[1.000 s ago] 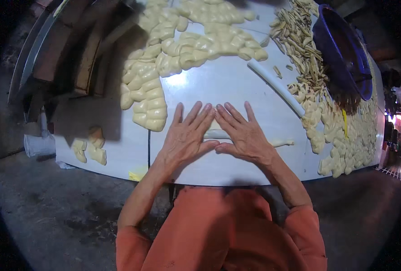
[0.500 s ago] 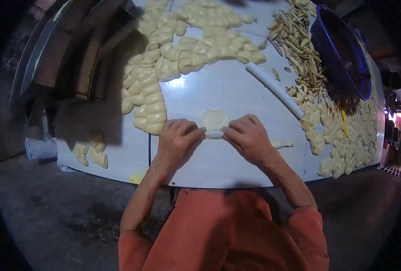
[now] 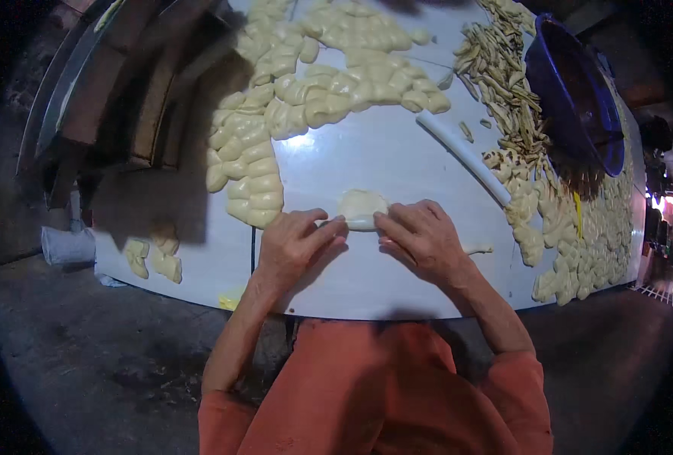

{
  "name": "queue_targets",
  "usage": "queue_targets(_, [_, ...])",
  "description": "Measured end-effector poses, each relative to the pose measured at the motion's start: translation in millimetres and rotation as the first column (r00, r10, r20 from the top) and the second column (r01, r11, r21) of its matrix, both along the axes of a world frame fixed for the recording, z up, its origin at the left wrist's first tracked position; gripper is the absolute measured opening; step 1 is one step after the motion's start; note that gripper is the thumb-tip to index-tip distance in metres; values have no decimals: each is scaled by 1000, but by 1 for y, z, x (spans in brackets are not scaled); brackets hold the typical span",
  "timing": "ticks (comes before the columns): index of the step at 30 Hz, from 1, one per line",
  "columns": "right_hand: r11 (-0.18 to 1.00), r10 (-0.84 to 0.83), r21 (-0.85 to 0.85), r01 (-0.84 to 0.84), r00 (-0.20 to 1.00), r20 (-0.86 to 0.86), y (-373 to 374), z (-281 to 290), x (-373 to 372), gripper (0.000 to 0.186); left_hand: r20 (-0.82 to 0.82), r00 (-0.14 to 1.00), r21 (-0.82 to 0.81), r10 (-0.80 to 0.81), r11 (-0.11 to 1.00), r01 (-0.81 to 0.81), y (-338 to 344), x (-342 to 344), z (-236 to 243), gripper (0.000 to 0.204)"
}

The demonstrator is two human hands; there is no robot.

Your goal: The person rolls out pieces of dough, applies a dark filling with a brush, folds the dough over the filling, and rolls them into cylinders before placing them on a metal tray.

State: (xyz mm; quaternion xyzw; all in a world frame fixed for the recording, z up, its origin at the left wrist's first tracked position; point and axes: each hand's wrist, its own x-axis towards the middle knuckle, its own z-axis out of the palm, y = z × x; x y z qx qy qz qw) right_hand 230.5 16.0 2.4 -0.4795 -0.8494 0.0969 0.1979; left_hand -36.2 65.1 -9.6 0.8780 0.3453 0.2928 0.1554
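Note:
A flattened piece of pale dough [image 3: 362,208] lies on the white table [image 3: 367,280] in front of me, with a rolled near edge. My left hand [image 3: 292,243] has curled fingers, thumb and fingertips closed at the dough's left end. My right hand [image 3: 420,235] pinches its right end in the same way. A long white rod [image 3: 461,157] lies at an angle beyond my right hand, and a thin scrap of dough [image 3: 479,249] is beside that hand.
Masses of dough pieces [image 3: 321,98] spread across the back and left. Browned strips [image 3: 499,91], a purple basin [image 3: 579,91] and more pale pieces [image 3: 579,258] crowd the right. Dark wooden boards [image 3: 124,98] stand at upper left; a few lumps [image 3: 166,265] lie at lower left.
Both hands were spread flat over the dough, covering most of it; their fingers have since curled and drawn apart to its two ends, uncovering the flattened middle.

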Motion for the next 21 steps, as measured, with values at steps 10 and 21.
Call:
queue_targets(10, [995,3,98,-5,1000,22,8,-10,3,41,-20,999,-29,44,999,-45,3,7,-11,27])
queue_targets(21, [989,-61,136,59,998,17,21,-22,-4,36,-109,991,59,82,995,-76,17,23,-12,30])
